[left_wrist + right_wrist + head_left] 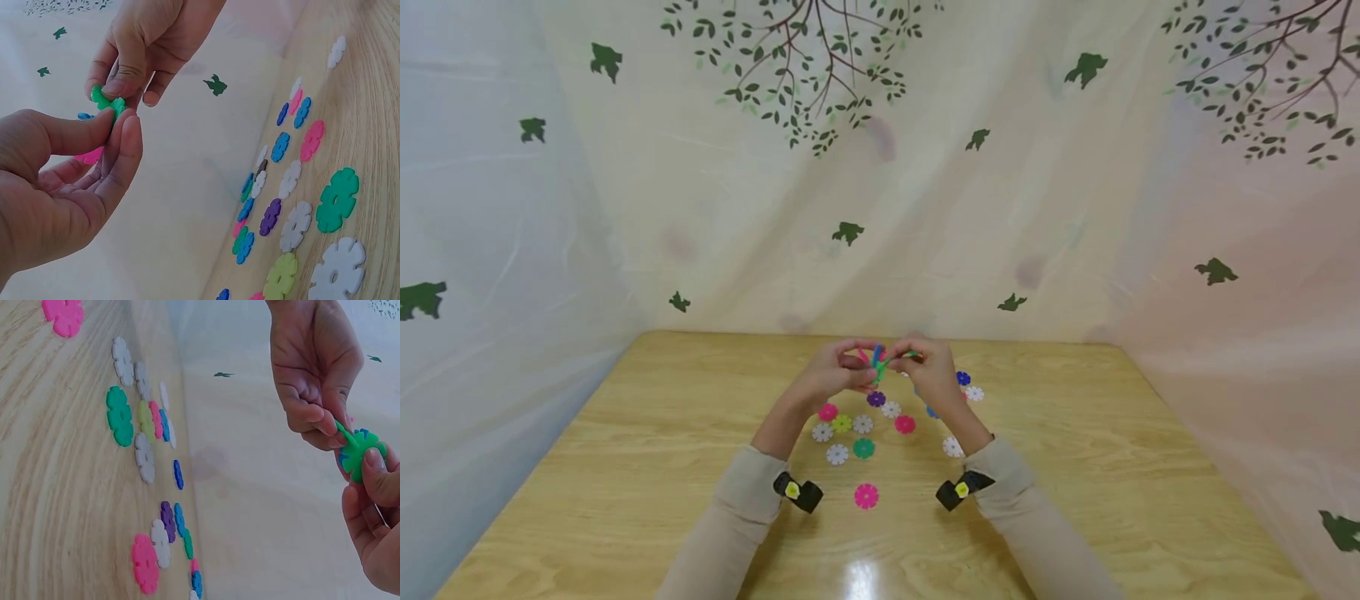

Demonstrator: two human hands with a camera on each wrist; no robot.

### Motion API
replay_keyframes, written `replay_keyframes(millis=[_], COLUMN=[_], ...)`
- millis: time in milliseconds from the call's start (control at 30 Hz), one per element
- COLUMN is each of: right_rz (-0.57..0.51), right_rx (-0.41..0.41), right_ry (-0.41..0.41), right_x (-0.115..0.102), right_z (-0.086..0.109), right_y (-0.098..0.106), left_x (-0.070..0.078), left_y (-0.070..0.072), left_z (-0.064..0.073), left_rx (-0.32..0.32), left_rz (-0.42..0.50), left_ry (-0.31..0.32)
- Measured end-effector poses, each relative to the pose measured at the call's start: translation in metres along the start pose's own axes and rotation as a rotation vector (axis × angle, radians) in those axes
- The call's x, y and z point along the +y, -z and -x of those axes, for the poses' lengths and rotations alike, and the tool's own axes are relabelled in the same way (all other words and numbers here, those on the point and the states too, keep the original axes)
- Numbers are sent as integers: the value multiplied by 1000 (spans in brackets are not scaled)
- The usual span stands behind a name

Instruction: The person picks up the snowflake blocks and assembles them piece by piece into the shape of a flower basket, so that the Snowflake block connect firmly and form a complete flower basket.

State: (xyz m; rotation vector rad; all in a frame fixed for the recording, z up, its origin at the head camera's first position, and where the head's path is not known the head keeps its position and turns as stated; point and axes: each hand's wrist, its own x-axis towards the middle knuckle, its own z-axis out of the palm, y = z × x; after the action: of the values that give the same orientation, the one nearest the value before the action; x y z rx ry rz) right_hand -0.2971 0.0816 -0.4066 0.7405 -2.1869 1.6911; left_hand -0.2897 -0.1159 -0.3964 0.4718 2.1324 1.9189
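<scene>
Both hands meet in the air over the far part of the table, around a small cluster of notched plastic flower discs. My left hand [833, 372] pinches a green disc [117, 109] between thumb and fingers, with blue and pink discs close against it. From the other side, my right hand [927, 367] grips a green disc [359, 456], its thumb pressed on the flat face. The two green discs meet at an angle, and the fingers partly cover the cluster.
Loose discs in several colours lie on the wooden table [647, 467], among them a pink disc [867, 496] nearest the front, a green disc [863, 448] and a purple disc [876, 399]. A printed cloth [925, 275] hangs behind the table's far edge.
</scene>
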Motion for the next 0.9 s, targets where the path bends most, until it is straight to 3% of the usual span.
replay_keyframes(millis=[200, 367, 467, 667, 900], right_rz=[5, -23, -38, 50, 92], right_rx=[-46, -96, -150, -238, -459], right_ry=[-61, -44, -75, -162, -93], right_x=[-3, 0, -1, -3, -7], right_z=[1, -3, -4, -4, 0], right_y=[8, 9, 10, 19, 25], left_x=[1, 0, 1, 1, 1], left_y=[0, 2, 4, 11, 18], left_z=[0, 0, 1, 1, 3], left_rx=[-28, -22, -7, 35, 38], left_rz=[16, 67, 79, 98, 107], left_ry=[24, 51, 61, 75, 69])
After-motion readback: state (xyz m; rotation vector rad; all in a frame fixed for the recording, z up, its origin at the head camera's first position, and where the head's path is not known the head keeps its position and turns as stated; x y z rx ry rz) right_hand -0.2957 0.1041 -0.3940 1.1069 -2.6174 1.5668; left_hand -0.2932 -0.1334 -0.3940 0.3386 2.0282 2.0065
